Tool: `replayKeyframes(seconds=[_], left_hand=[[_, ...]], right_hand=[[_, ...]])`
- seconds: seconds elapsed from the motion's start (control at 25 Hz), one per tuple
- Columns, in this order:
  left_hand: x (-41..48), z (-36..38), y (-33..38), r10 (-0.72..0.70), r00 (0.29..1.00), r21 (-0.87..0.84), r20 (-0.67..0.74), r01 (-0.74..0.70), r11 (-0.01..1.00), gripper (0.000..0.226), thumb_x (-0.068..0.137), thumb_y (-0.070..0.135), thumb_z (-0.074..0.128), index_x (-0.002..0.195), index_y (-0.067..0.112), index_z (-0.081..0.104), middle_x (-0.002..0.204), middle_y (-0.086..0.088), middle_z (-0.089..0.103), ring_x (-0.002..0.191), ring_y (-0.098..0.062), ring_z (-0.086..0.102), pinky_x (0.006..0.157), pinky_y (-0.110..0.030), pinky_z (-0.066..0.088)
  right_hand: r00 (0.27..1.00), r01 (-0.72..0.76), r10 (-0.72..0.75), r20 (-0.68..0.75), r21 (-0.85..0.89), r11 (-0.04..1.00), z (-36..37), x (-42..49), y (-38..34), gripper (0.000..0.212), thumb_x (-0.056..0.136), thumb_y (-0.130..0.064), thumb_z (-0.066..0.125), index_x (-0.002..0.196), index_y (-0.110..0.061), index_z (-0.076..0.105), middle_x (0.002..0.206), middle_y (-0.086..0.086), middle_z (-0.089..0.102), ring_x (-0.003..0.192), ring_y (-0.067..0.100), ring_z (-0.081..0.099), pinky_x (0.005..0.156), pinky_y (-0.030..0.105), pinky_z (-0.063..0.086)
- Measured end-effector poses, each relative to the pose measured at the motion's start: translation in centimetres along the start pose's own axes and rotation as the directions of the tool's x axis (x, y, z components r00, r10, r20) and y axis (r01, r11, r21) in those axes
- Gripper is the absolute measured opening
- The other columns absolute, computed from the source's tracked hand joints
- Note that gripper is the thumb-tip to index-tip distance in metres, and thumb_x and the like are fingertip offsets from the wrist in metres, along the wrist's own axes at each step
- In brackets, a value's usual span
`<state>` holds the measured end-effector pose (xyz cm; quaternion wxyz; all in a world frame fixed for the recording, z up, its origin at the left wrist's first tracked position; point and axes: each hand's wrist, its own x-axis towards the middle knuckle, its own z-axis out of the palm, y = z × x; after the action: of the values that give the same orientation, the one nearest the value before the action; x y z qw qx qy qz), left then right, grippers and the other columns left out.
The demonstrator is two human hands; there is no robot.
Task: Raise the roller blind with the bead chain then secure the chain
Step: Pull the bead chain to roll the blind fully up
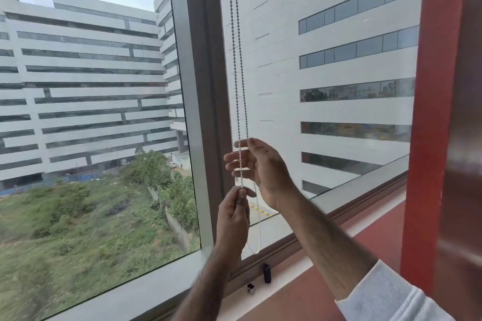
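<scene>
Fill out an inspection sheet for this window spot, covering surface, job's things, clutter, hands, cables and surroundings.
Surface: red sill below the window frame.
Job's things: bead chain hangs in two strands, its loop ending just above the sill; roller blind not in view.
Clutter: dark fitting and a smaller piece on the sill.
Hands: left hand grips one strand; right hand is above it, fingers spread loose against the strands.
Cables: nothing seen.
Surroundings: grey mullion, red column, white buildings and greenery outside.
</scene>
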<state>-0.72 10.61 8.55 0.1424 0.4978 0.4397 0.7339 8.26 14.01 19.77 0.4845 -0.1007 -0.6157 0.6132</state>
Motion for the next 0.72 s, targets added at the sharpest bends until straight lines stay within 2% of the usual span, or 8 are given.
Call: replayKeyframes(seconds=[0.08,0.16,0.28,0.44,0.52,0.56,0.64,0.72], left_hand=[[-0.6,-0.2,-0.7,-0.022,1.000,0.013,-0.009,0.022,1.000,0.035,0.110,0.022,0.045,0.082,0.026,0.066,0.053,0.004,0.029,0.048,-0.013,0.021,0.045,-0.036,0.014],[-1.0,-0.5,-1.0,-0.038,0.999,0.025,-0.007,0.038,0.999,0.041,0.110,0.017,0.044,0.076,0.029,0.064,0.053,0.006,0.032,0.047,-0.012,0.022,0.042,-0.035,0.015],[-1.6,-0.7,-1.2,-0.038,0.999,0.040,0.029,0.037,0.999,0.039,0.109,0.010,0.044,0.073,0.018,0.055,0.055,0.010,0.036,0.049,-0.009,0.025,0.041,-0.032,0.021],[-2.1,-0.9,-1.3,-0.068,0.995,-0.017,0.073,0.070,0.997,0.035,0.109,0.014,0.045,0.075,0.014,0.054,0.057,0.010,0.039,0.051,-0.006,0.030,0.045,-0.021,0.027],[-2.1,-0.9,-1.0,-0.096,0.983,-0.068,0.159,0.108,0.992,0.033,0.110,0.019,0.043,0.084,0.011,0.061,0.061,0.006,0.052,0.054,-0.007,0.045,0.053,-0.023,0.040],[-1.9,-1.1,-0.6,-0.120,0.977,-0.080,0.179,0.136,0.987,0.033,0.111,0.018,0.040,0.092,0.011,0.066,0.068,0.005,0.065,0.062,-0.008,0.058,0.064,-0.024,0.048],[-0.6,-1.4,0.1,-0.172,0.977,-0.134,0.122,0.188,0.973,0.036,0.112,0.016,0.036,0.109,0.015,0.072,0.088,0.005,0.079,0.084,-0.005,0.072,0.085,-0.025,0.051],[1.5,-1.5,1.7,-0.185,0.979,-0.246,0.088,0.202,0.948,0.035,0.112,0.017,0.037,0.116,0.010,0.071,0.099,0.000,0.081,0.092,-0.009,0.075,0.090,-0.028,0.054]], right_hand=[[0.995,-0.054,0.055,0.083,-0.011,0.998,1.0,0.3,0.1,0.035,0.109,-0.024,0.038,0.112,-0.001,0.064,0.077,0.013,0.071,0.060,0.025,0.063,0.060,0.032,0.049],[0.999,-0.008,0.009,0.048,-0.026,1.000,1.5,0.2,1.3,0.031,0.109,-0.022,0.041,0.106,-0.002,0.065,0.059,0.005,0.053,0.044,0.015,0.040,0.047,0.025,0.032],[0.998,0.060,-0.058,-0.034,0.076,0.995,1.8,-0.1,2.7,0.027,0.108,-0.021,0.045,0.099,-0.006,0.065,0.052,-0.003,0.032,0.040,0.007,0.021,0.039,0.019,0.017],[0.988,0.139,-0.135,-0.070,0.056,0.989,2.0,-0.7,3.2,0.029,0.108,-0.017,0.045,0.088,-0.008,0.065,0.048,-0.006,0.029,0.039,0.007,0.018,0.041,0.020,0.013],[0.978,0.179,-0.177,-0.114,0.010,0.984,1.4,-0.9,3.1,0.028,0.107,-0.015,0.045,0.090,-0.003,0.065,0.049,-0.002,0.030,0.039,0.008,0.019,0.042,0.022,0.014],[0.971,0.197,-0.197,-0.134,-0.012,0.980,0.9,-1.0,3.1,0.028,0.107,-0.013,0.045,0.092,0.001,0.063,0.050,0.001,0.029,0.040,0.009,0.019,0.042,0.022,0.016],[0.965,0.215,-0.219,-0.147,-0.046,0.976,0.0,-1.5,3.5,0.029,0.107,-0.012,0.045,0.094,0.008,0.061,0.053,0.006,0.029,0.040,0.009,0.022,0.041,0.019,0.021],[0.969,0.190,-0.196,-0.153,-0.056,0.980,-0.7,-2.4,4.4,0.029,0.107,-0.012,0.045,0.090,0.004,0.061,0.052,0.004,0.030,0.041,0.009,0.022,0.042,0.020,0.021]])
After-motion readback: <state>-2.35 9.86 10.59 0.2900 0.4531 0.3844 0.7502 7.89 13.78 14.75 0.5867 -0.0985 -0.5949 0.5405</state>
